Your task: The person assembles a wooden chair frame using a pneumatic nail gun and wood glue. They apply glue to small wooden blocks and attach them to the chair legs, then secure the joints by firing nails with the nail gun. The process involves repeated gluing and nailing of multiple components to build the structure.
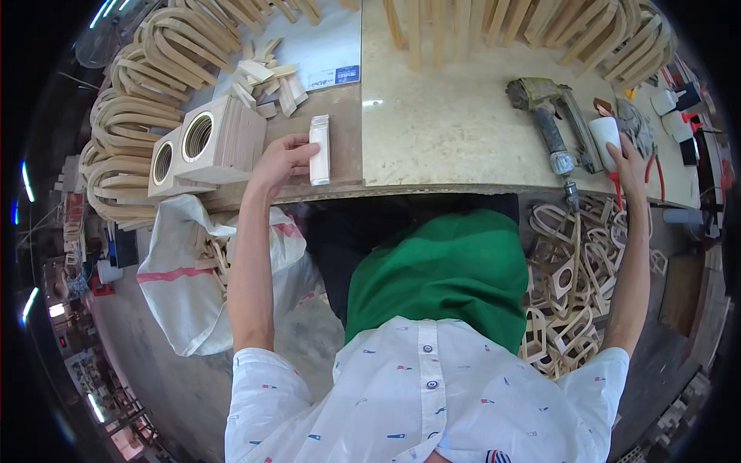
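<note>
We cannot read any words or numbers here. We can see a blue label [347, 74] at the near right corner of the pale sheet [332, 38] on the workbench [448, 127], with small dark marks [323, 82] just to its left, but the print is too tiny for us.

Single head-worn fisheye faces down, close over shirt [405, 390] and workbench [440, 131]; edge detail seems too warped to judge.

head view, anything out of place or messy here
The frames on the floor at the right lie in a jumbled heap, unlike the tidy rows on the bench. Wood pieces are loosely piled at its left.
</note>
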`<state>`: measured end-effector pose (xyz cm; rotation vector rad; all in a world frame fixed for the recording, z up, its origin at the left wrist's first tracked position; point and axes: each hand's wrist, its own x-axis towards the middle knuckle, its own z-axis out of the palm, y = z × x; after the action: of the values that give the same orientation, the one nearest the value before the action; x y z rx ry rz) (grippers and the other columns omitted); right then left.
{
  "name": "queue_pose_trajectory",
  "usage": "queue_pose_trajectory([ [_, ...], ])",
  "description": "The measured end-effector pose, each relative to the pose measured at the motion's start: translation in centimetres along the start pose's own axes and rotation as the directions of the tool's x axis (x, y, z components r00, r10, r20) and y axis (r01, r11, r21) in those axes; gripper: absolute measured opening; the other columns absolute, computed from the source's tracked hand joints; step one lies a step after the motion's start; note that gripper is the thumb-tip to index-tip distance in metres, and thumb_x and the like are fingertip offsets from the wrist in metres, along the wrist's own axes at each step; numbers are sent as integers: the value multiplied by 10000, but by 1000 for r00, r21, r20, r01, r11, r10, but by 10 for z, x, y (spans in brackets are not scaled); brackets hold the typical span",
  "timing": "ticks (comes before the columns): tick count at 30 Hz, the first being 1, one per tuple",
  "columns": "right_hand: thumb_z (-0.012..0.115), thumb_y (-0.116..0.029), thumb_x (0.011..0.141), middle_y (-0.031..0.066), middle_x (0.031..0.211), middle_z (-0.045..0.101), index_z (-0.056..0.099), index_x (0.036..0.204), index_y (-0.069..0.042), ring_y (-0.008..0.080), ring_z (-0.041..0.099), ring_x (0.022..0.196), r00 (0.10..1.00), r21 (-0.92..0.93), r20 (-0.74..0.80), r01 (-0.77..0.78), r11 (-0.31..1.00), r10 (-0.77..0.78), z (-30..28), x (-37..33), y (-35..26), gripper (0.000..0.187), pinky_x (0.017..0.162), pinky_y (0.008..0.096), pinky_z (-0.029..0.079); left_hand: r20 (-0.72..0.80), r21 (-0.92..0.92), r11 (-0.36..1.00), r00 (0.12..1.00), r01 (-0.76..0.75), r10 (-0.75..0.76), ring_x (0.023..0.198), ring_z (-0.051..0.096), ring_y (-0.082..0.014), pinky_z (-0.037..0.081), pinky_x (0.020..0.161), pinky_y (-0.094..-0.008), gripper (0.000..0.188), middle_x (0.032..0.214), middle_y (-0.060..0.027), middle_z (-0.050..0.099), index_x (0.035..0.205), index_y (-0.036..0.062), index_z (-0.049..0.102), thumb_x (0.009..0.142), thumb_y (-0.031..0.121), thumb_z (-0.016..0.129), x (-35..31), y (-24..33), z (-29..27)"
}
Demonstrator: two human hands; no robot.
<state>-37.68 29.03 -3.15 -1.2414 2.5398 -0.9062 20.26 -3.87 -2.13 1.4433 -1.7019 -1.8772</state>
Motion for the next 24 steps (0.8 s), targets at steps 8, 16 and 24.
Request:
queue_pose_trajectory([
  [8, 615, -182, 905, 226, 1205, 594, 527, 1255, 39, 358, 559, 1137, 907, -108, -368, 177, 978, -205, 21, -41, -78, 424, 990, 398, 409, -30, 144, 986, 995, -90, 95, 940, 646, -171, 512, 824, -319, 398, 1081, -105, 663, 1205, -30, 614, 867, 176, 660, 3, 1, 6],
  [16, 665, -77, 827, 207, 1116, 605, 593, 1120, 17, 380, 558, 1075, 909, 210, -137, 414, 886, -393, 112, -103, -198, 317, 945, 409, 442, -205, 597, 724, 806, -346, 555, 932, 651, -219, 498, 826, -326, 408, 1054, -162, 674, 1167, -31, 623, 823, 180, 680, 7, 47, 34],
  [24, 639, -11, 804, 147, 997, 642, 633, 1016, 6, 330, 586, 964, 845, 147, -337, 483, 863, -416, 174, -90, -196, 212, 846, 398, 482, -165, 802, 425, 528, -420, 833, 985, 656, -264, 493, 819, -338, 479, 1095, -178, 664, 1193, -29, 592, 826, 268, 675, 78, 181, 98],
])
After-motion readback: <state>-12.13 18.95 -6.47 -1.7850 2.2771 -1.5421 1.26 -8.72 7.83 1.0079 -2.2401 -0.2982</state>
